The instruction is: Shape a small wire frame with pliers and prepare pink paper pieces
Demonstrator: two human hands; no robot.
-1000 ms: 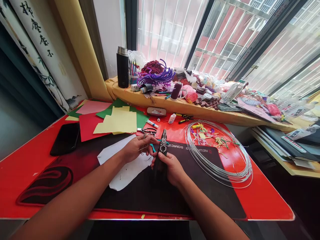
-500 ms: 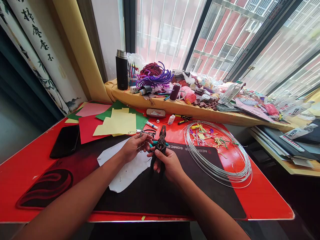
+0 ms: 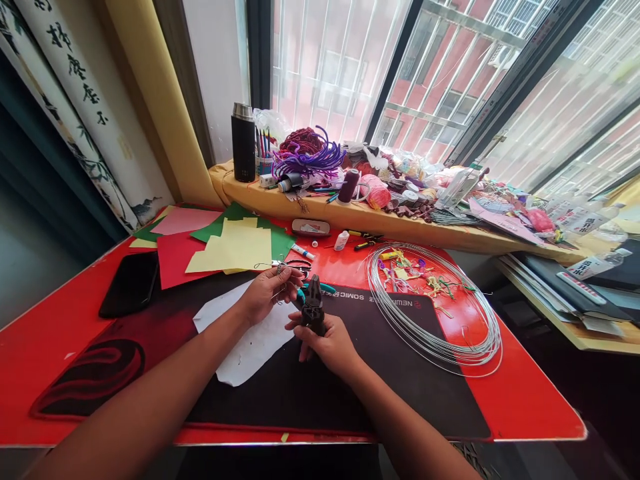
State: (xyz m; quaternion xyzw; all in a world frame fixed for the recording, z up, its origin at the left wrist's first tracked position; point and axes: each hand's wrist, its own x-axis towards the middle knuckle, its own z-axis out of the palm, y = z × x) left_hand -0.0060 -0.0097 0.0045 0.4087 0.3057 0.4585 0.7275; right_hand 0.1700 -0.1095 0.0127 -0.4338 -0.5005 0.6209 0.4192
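Black pliers point up and away in my right hand, whose fingers are wrapped round them. Just to the left, my left hand pinches a thin piece of bent wire between thumb and fingers. Below the hands lies a crumpled white sheet on the black mouse pad. Teal-handled pliers rest behind the black ones, partly hidden. A large coil of silvery wire lies on the right of the red table.
Coloured paper and a black phone lie at the left. Behind are a small white bottle and yellow-and-black tools. A thermos and purple cords crowd the sill.
My right hand has moved slightly left and down, and the black pliers have turned and dropped lower. My left hand stays nearly in place with the wire.
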